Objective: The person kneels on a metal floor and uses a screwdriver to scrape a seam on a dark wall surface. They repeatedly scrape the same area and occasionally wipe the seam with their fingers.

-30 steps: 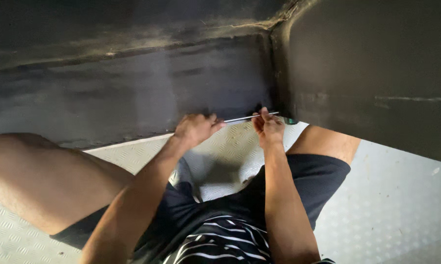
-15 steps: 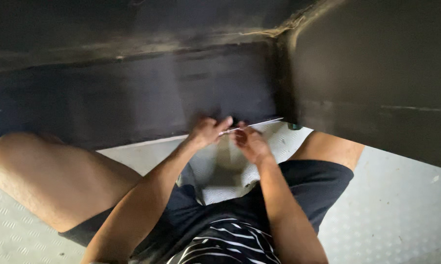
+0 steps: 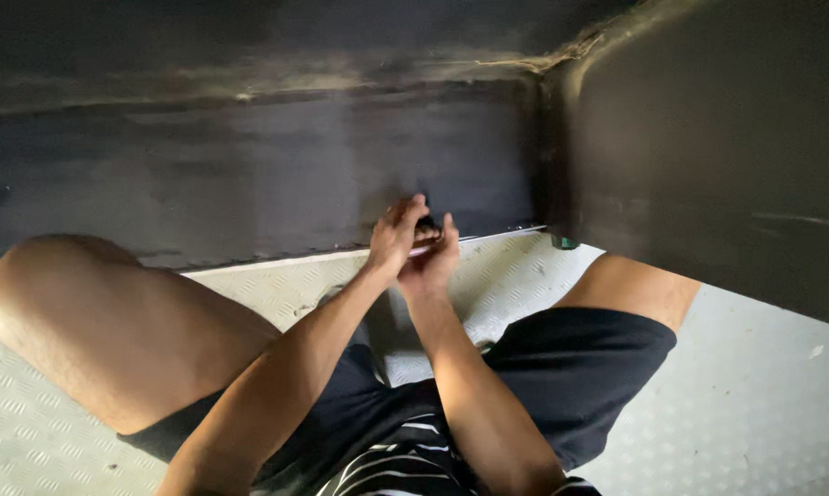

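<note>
I see both hands pressed together at the dark panel's (image 3: 249,174) lower edge. Left hand (image 3: 394,237) and right hand (image 3: 433,262) are curled around a small dark object (image 3: 425,223); a thin metal rod (image 3: 502,232) runs rightward.

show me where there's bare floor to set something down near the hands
Bare textured floor lies right of the right thigh, below the dark panel. A smaller strip runs between the left knee and the dark wall. It is crowded where the left hand and right hand meet at the wall's base.
</note>
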